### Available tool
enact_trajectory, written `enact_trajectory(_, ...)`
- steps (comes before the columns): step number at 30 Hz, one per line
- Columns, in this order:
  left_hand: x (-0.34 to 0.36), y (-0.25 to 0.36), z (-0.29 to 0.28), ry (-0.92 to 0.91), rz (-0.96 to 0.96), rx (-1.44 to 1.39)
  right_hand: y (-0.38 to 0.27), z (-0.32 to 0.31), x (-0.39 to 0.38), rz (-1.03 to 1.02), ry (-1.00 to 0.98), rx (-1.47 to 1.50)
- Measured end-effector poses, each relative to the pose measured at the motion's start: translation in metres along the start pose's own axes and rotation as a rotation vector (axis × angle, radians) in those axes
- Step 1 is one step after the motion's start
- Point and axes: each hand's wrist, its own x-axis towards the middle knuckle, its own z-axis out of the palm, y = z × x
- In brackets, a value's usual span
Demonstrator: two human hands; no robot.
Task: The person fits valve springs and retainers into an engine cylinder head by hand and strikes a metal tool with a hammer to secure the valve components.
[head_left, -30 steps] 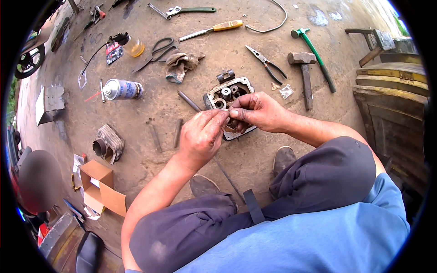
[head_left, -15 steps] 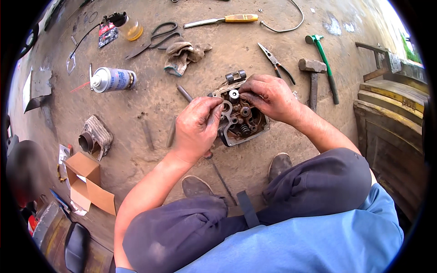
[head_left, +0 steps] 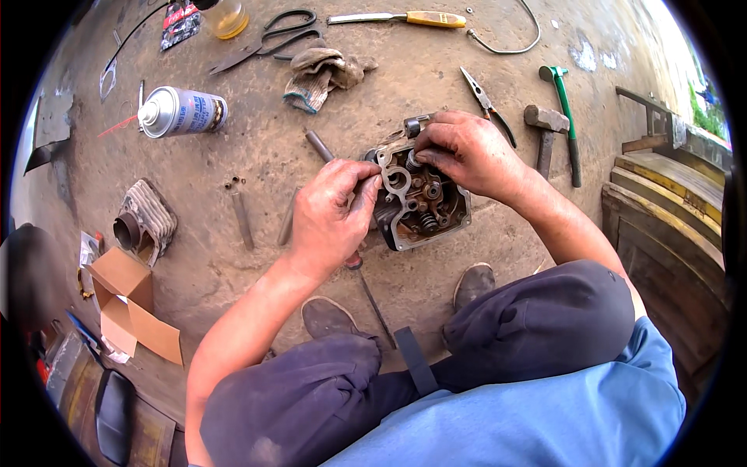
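Observation:
A greasy cylinder head with springs and bores lies open on the concrete. My right hand reaches over its upper part, thumb and fingers closed round a valve spring there. My left hand is at the head's left edge, fingertips pressed together beside a bore; what is between them is hidden. A steel cylindrical part sits at the top of the head. Just behind my left hand lies a metal rod.
Around lie pliers, hammers, a chisel, scissors, a rag, a spray can, a jar, a finned cylinder and a cardboard box. Wooden furniture borders the right; my knees are close below.
My hands, together over the head a second ago, have separated: the right moved up and right onto the spring, the left back to the left edge. The view has shifted slightly.

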Motion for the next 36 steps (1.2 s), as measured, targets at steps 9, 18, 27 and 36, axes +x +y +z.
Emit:
enact_trajectory(9,0.003,0.001,-0.012,-0.043,-0.048,-0.021,-0.007,-0.012,0.009,0.162,-0.133,0.084)
enact_trajectory(18,-0.002,-0.005,-0.012,-0.062,-0.134,-0.055,-0.008,-0.011,0.008,0.220,-0.034,0.162)
enact_trajectory(27,-0.003,-0.003,-0.007,-0.095,-0.063,-0.024,-0.008,-0.008,0.014,0.223,-0.082,0.027)
enact_trajectory(36,-0.005,-0.005,-0.005,-0.133,-0.067,-0.018,-0.008,-0.018,0.019,0.341,-0.124,0.113)
